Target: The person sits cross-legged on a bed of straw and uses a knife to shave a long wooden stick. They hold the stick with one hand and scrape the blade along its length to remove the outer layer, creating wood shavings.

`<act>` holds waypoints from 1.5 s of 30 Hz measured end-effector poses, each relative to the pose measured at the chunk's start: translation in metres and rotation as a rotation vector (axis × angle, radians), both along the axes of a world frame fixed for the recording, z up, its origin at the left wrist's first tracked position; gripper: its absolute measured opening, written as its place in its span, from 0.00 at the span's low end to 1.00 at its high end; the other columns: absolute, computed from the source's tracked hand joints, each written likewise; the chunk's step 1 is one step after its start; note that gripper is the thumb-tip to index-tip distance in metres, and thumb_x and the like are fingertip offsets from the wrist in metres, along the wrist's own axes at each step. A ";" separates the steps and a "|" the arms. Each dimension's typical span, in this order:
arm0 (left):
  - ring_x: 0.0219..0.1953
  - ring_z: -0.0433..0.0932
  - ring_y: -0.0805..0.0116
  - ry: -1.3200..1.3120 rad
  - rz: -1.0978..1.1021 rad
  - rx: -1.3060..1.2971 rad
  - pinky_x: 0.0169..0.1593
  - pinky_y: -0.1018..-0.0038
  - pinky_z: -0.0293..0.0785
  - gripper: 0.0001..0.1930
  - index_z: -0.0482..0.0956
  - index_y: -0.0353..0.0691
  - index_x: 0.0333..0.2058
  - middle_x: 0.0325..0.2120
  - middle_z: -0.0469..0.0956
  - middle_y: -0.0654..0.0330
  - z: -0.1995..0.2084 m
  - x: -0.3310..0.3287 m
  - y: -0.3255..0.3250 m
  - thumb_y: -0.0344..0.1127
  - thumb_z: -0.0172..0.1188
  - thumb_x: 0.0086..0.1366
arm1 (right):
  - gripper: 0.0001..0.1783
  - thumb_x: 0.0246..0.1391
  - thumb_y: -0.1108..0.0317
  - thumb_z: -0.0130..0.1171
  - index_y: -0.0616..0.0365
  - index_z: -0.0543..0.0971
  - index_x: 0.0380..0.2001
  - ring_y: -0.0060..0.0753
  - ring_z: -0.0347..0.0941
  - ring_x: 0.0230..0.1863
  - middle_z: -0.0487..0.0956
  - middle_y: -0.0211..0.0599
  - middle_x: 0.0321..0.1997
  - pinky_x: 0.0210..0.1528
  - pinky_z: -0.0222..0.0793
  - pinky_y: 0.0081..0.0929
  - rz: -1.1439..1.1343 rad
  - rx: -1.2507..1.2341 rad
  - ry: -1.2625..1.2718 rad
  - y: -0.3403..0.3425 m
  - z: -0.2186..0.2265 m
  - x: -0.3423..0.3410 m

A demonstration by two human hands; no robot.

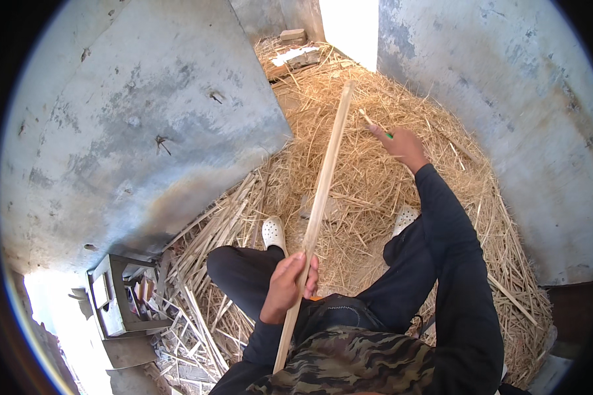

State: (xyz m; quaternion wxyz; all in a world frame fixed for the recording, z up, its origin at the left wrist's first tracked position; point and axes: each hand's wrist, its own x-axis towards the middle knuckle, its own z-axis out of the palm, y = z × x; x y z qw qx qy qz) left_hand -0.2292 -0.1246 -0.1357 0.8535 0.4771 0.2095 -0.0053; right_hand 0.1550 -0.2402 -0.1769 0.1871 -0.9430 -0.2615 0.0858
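Observation:
My left hand (290,286) is closed around the lower part of a long, flat, pale wooden strip (326,178). The strip slants up and away from my lap, its far end standing over the straw. Farther off to the right, my right hand (402,146) is closed on a slim thing with a pale tip (367,117) and a bit of green by the fingers. Most of that thing is hidden in the grip, so its kind cannot be told. It is apart from the strip.
Shavings and straw (375,178) cover the floor around my white clogs (273,232). Split strips (204,243) lie heaped to the left, by a small box-like wooden frame (115,303). Weathered grey panels rise at left (138,125) and right (507,131). A brick (293,35) lies at the back.

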 end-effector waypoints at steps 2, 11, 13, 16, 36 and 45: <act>0.15 0.63 0.78 0.004 0.023 0.058 0.22 0.83 0.63 0.19 0.70 0.37 0.37 0.15 0.66 0.63 -0.004 0.007 0.011 0.46 0.37 0.75 | 0.44 0.52 0.22 0.39 0.55 0.76 0.13 0.27 0.65 0.13 0.67 0.28 0.09 0.17 0.58 0.35 0.160 0.392 -0.143 0.009 0.010 -0.034; 0.15 0.61 0.81 0.009 0.059 0.256 0.21 0.85 0.59 0.19 0.72 0.38 0.36 0.15 0.65 0.68 0.004 0.039 0.023 0.48 0.39 0.74 | 0.41 0.44 0.22 0.51 0.51 0.72 0.07 0.31 0.64 0.07 0.65 0.31 0.05 0.13 0.58 0.31 0.560 0.479 -0.450 0.039 0.014 -0.125; 0.15 0.60 0.81 0.009 0.053 0.241 0.21 0.85 0.59 0.19 0.72 0.38 0.36 0.15 0.65 0.68 0.009 0.038 0.018 0.48 0.40 0.74 | 0.41 0.44 0.22 0.51 0.51 0.72 0.07 0.31 0.65 0.07 0.65 0.31 0.05 0.12 0.58 0.30 0.331 0.348 -0.373 0.042 0.013 -0.094; 0.14 0.59 0.81 -0.024 0.053 0.209 0.20 0.84 0.59 0.19 0.71 0.38 0.36 0.14 0.64 0.68 0.007 0.040 0.019 0.47 0.39 0.74 | 0.41 0.45 0.20 0.49 0.50 0.72 0.07 0.28 0.63 0.07 0.64 0.30 0.04 0.11 0.55 0.30 0.542 0.432 -0.472 0.038 0.010 -0.107; 0.08 0.56 0.80 -0.323 0.090 -0.922 0.16 0.82 0.56 0.17 0.64 0.44 0.29 0.09 0.57 0.73 -0.027 0.048 0.014 0.43 0.34 0.76 | 0.40 0.40 0.22 0.55 0.52 0.70 0.07 0.41 0.66 0.09 0.66 0.37 0.06 0.15 0.59 0.37 0.641 0.449 -0.320 0.032 0.005 -0.151; 0.08 0.56 0.81 -0.284 0.051 -0.882 0.15 0.82 0.55 0.18 0.64 0.46 0.28 0.09 0.57 0.74 -0.019 0.051 0.010 0.46 0.33 0.76 | 0.40 0.37 0.21 0.56 0.50 0.69 0.08 0.40 0.67 0.11 0.66 0.35 0.07 0.17 0.60 0.36 0.623 0.506 -0.491 0.040 0.009 -0.119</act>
